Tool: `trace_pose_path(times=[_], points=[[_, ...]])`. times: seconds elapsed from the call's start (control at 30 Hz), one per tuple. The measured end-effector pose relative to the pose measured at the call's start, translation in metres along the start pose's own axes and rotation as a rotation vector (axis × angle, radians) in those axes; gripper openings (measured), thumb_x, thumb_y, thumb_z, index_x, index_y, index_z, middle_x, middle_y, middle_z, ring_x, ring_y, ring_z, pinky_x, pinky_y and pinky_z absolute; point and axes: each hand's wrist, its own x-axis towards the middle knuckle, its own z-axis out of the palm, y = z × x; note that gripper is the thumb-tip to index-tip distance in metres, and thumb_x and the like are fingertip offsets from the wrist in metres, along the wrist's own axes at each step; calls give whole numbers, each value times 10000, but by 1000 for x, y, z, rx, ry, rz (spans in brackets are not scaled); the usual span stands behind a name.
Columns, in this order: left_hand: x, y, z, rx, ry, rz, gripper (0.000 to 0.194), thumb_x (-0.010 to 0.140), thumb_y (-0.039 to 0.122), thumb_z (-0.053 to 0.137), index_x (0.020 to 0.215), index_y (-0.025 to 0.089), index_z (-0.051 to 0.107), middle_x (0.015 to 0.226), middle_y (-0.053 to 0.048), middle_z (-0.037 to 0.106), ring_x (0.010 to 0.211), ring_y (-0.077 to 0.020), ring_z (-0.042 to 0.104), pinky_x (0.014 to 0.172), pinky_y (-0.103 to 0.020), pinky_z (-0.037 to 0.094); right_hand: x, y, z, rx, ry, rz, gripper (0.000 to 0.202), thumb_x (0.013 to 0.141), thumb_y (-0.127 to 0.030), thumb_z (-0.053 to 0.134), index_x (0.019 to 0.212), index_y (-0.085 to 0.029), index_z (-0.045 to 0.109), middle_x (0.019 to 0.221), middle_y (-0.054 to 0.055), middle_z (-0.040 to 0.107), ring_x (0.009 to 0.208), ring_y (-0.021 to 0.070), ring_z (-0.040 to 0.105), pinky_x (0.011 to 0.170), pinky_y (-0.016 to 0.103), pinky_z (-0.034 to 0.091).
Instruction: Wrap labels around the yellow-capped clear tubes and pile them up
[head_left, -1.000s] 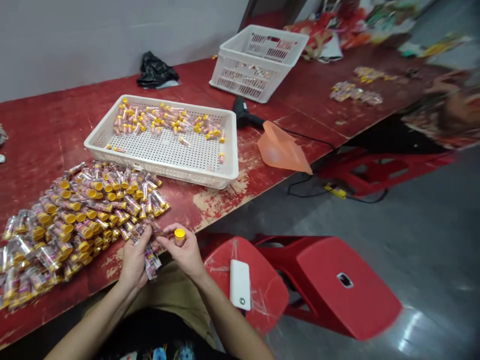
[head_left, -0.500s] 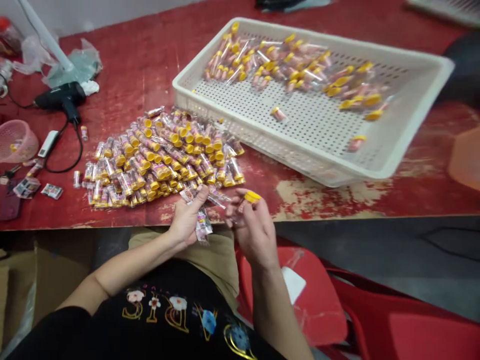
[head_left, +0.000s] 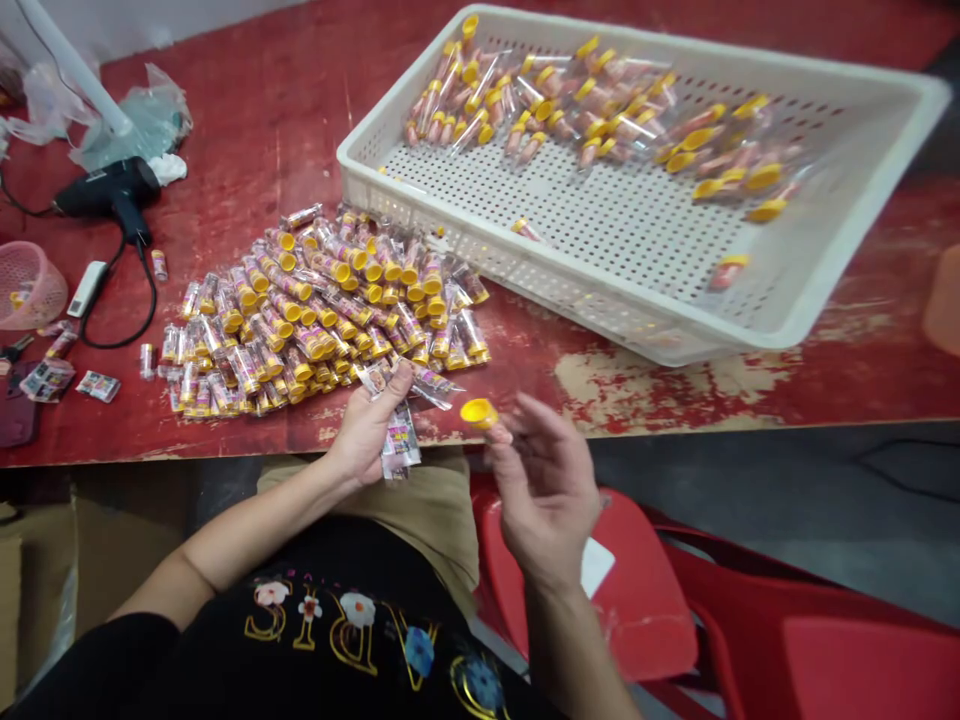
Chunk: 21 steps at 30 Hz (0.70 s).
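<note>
My left hand is closed around several flat, printed clear plastic sleeves, its thumb on top, at the table's front edge. Some sleeves stick out to the right and others hang below the fingers. To its right, my right hand pinches a small tube with a yellow cap between thumb and fingers. The cap's round end points left, and most of the tube's body is hidden or blurred. Just beyond my left hand lies a large pile of sleeved, yellow-capped tubes.
A white perforated plastic tray behind the pile holds several yellow-capped tubes. At left are a black heat gun with its cord, a pink basket and loose sleeves. Red chairs stand below the table edge at right.
My right hand has moved right and slightly down, away from the left hand, its fingers more spread. The yellow cap has shifted left and turned. My left hand has barely moved.
</note>
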Motion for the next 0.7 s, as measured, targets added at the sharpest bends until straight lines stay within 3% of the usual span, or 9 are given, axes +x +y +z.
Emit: trace_pose_path(times=[0.13,0.27,0.37,0.5,0.7], points=[[3,-1,-1,-9,29,-30,412,682,391,948,908,145,707,891,-28,770,583,-87,645,512,-191,524,5,-3,3,311,-62,222,618,866,-540,733,1432,-347,575,1145,66,659,911,169,647,800,333,586],[5,-4,-1,-16,57,-89,350,752,371,906,932,140,713,958,-62,787,688,-127,712,545,-194,536,10,-5,6,556,-107,346,407,838,-529,776,1191,-336,716,1066,34,645,931,146,620,858,284,567],[4,-4,0,-30,65,-109,276,817,343,857,933,138,714,943,-61,789,658,-120,707,540,-197,544,11,-4,7,643,-69,340,317,821,-479,815,1077,-308,743,996,14,639,906,121,601,869,236,552],[2,0,1,-29,70,-132,253,809,305,866,924,133,720,880,-37,782,619,-100,700,542,-181,562,14,3,6,644,-74,293,296,828,-519,802,999,-291,723,1004,18,677,899,136,640,856,285,584],[7,0,-2,36,109,-126,304,768,309,898,918,107,727,814,-29,772,546,-95,684,497,-174,560,29,17,-7,447,-22,210,382,876,-482,761,1190,-290,661,1031,16,690,891,141,682,879,335,604]])
